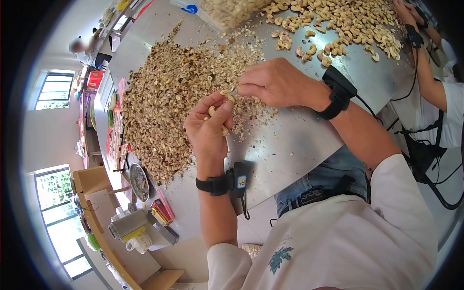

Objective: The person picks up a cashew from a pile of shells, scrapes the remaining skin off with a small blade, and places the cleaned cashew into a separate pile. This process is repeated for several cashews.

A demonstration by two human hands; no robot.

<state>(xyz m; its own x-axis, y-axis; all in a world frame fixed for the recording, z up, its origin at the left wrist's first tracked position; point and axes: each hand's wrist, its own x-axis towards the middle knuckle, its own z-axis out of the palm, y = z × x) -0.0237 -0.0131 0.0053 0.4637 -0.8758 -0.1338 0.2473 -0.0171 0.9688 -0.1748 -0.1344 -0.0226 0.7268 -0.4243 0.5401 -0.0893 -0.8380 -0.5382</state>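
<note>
My left hand (210, 121) is closed around a few cashews, with one pale cashew (226, 95) held up between thumb and fingertips. My right hand (275, 82) is pinched shut right beside that nut. Something small and greyish seems to show at its fingertips, but I cannot make it out. Both hands are above the near edge of a large heap of brown and cream cashew fragments (164, 96). Whole cashews (338, 29) lie spread over the far right part of the metal table (290, 145).
A clear bag of cashews (227, 12) lies at the table's far edge. A metal bowl (139, 181) stands left of the heap. Another person's arm (425, 72) reaches over the table at the right. A black cable (367, 106) runs from my right wristband (338, 92).
</note>
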